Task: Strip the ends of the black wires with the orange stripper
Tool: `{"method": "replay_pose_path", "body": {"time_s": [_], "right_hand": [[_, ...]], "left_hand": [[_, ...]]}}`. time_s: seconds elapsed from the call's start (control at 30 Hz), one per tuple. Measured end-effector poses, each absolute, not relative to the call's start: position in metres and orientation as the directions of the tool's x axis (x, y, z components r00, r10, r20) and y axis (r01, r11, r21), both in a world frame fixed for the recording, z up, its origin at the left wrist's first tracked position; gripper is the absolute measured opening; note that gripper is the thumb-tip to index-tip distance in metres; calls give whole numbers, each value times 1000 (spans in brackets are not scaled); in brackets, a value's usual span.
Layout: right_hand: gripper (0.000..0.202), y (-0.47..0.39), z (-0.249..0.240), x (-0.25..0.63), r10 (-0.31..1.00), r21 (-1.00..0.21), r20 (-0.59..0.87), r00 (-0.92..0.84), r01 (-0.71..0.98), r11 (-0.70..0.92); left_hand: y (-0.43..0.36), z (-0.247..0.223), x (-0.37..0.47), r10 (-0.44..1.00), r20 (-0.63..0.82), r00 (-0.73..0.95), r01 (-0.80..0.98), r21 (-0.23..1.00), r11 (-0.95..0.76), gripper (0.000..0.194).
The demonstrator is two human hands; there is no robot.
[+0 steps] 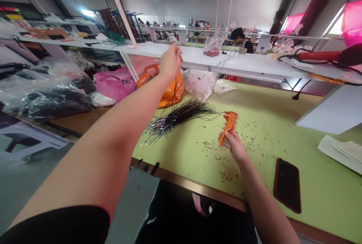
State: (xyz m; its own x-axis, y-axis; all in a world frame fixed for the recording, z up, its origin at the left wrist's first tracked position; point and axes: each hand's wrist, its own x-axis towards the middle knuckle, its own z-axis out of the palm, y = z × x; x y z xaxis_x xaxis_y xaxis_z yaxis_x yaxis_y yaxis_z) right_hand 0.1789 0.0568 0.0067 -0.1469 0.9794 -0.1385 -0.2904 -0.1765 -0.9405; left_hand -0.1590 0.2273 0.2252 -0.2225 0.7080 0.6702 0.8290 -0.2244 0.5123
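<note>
My right hand (233,144) is wrapped round the handles of an orange and red wire stripper (231,122), its jaws pointing away from me above the table. My left hand (171,62) is raised at the end of my stretched arm, level with the shelf edge, with its fingers curled closed. Thin dark strands show just below it, in front of an orange bag (172,92); whether the fingers hold them I cannot tell. Beneath the left arm lies a bundle of thin black wires (185,112), with shiny ends toward me.
Small dark scraps dot the green table (183,161). A phone (287,185) and white papers (341,151) lie at right. A white shelf (192,52) crosses behind, bearing a plastic bag (214,44) and a red-handled tool (319,55). A pink bag (115,83) sits left. Co-workers are farther back.
</note>
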Motion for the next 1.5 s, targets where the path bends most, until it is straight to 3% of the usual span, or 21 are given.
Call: {"method": "replay_pose_path", "body": {"time_s": [0.13,0.3,0.4,0.47,0.57,0.7,0.8,1.0,1.5], "right_hand": [[54,58,5,180,979,-942,-131,-157,-287,-173],[54,60,1,178,979,-943,-131,-154,-286,-171],[56,59,0,177,979,-941,-141,-150,-285,-179],[56,58,1,176,977,-940,-142,-160,-288,-184],[55,58,2,176,976,-939,-141,-168,-289,-185],[57,58,4,176,976,-940,-144,-162,-286,-186],[58,57,5,176,977,-947,-143,-157,-264,-181],[58,55,8,175,976,-962,-156,-154,-199,-186],[69,53,7,172,970,-947,-158,-183,-251,-202]], "left_hand": [[232,216,-160,851,525,-6,889,393,-236,13],[219,172,-151,912,410,21,817,519,-252,24],[202,138,-151,903,430,19,773,566,-286,39],[189,114,-154,902,433,3,815,522,-253,45],[168,75,-157,956,294,-5,929,356,-105,38],[143,28,-150,985,167,33,960,267,-78,29],[135,7,-139,992,120,31,978,200,-55,33],[159,-1,-124,988,135,-74,991,120,57,52],[231,2,-95,993,79,-86,992,100,78,40]]}}
